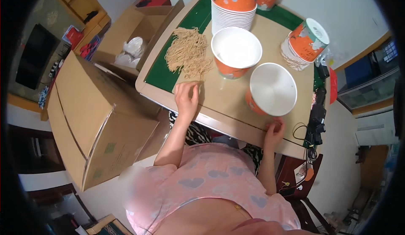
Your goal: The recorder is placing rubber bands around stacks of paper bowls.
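Observation:
My left hand (186, 99) rests at the table's front edge, its fingers curled downward beside a loose pile of tan cord (185, 51). Whatever may be between those fingertips is hidden. By the near bottom side of a tilted paper bucket (273, 89), white inside and orange outside, is my right hand (274, 133). Its fingers are bent together, and I cannot make out anything in them. Behind that bucket stands a second orange-and-white paper bucket (236, 49), mouth up, with a white inside.
A tall stack of paper buckets (234, 17) stands at the back. Upside-down buckets (306, 43) stand at the right, with cord around their lower part. Black adapters and cables (315, 121) line the table's right edge. Large cardboard boxes (105, 125) crowd the left side.

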{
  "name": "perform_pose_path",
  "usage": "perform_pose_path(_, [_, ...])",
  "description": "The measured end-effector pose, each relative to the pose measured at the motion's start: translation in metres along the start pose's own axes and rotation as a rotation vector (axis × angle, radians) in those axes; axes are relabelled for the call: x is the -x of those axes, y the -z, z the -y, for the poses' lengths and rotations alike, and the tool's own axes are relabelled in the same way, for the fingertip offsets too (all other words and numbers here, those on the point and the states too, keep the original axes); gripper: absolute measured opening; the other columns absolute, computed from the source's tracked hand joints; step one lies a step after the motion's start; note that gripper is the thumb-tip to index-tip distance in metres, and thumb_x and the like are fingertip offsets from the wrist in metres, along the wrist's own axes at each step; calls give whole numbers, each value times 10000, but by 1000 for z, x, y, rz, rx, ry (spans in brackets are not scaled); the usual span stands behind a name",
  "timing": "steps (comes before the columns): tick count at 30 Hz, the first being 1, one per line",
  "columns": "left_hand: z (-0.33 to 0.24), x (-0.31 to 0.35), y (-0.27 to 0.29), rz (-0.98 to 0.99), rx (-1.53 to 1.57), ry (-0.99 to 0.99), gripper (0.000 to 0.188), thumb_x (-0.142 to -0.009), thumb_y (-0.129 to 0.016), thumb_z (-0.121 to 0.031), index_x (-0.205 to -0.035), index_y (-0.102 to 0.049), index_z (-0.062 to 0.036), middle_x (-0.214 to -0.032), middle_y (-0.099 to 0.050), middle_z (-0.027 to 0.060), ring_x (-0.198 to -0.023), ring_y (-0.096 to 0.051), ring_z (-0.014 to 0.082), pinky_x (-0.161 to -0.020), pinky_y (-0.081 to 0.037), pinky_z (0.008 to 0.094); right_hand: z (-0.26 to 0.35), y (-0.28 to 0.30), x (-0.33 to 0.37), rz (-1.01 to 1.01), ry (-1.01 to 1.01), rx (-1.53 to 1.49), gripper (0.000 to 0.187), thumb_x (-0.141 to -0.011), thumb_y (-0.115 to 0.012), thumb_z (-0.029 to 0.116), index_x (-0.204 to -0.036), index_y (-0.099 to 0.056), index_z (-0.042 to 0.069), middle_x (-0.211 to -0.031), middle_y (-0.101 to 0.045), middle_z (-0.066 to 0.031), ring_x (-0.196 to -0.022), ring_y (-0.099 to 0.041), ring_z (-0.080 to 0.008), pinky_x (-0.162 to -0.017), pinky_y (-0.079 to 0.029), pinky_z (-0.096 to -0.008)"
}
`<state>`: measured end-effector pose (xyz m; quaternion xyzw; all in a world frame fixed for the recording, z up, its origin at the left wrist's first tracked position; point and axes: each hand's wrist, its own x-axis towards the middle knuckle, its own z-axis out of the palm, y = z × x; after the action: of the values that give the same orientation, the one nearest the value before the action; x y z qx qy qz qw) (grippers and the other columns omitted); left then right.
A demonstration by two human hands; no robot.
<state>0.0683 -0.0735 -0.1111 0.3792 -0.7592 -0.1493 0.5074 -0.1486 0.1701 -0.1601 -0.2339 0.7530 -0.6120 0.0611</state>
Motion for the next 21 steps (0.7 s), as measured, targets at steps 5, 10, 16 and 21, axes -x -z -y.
perform_pose_path(5, [12,-23,-11,49,-98,16,65,-760,-690,-77,-823,-676,-88,-844,-611,50,-844,-541,270,-763,-432,372,-9,-2,0,-34,23,-75,188,-940,-476,37,-1124,-514,21,-1020,-603,-75,-801,-565,-110,-643,-492,-238])
perform_pose_path(10, [14,-55,-52,188,-213,-160,86,-730,-695,-111,-814,-686,-90,-840,-608,70,-859,-542,279,-775,-427,383,5,-3,5,-34,33,-69,175,-932,-486,33,-1101,-529,22,-975,-597,-56,-736,-559,-99,-631,-482,-237])
perform_pose_path(16, [26,-82,-65,390,-192,-8,87,-763,-638,-107,-812,-690,-58,-799,-634,131,-789,-596,307,-734,-477,424,-8,-3,-1,-63,95,13,166,-916,-492,17,-1071,-549,21,-939,-596,-45,-729,-562,-106,-623,-473,-239])
perform_pose_path(21, [2,-112,9,256,-9,158,113,-820,-635,-128,-858,-686,-35,-820,-654,149,-771,-631,299,-711,-491,390,6,-7,10,-13,38,58,168,-889,-511,3,-1039,-584,20,-981,-618,-88,-797,-602,-167,-667,-498,-289])
